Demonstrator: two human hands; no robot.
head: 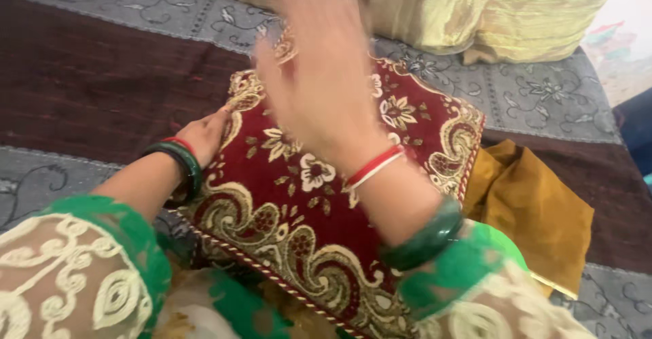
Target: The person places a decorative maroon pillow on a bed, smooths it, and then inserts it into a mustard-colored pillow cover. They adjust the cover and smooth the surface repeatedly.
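Cushion cover: the red cushion cover (319, 210) lies on the bed (88, 88), on the lap.
Left hand: left hand (204, 135) holds its side edge.
Right hand: right hand (319, 88) is above it, blurry, fingers spread, holding nothing.
Risk: one-handed hold could let it slide onto the yellow cloth (536, 210).

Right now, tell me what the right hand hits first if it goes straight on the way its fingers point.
Probably the pale gold cushions: the blurred right hand is raised over the red embroidered cushion cover, fingers aimed at them. Depth is unclear.
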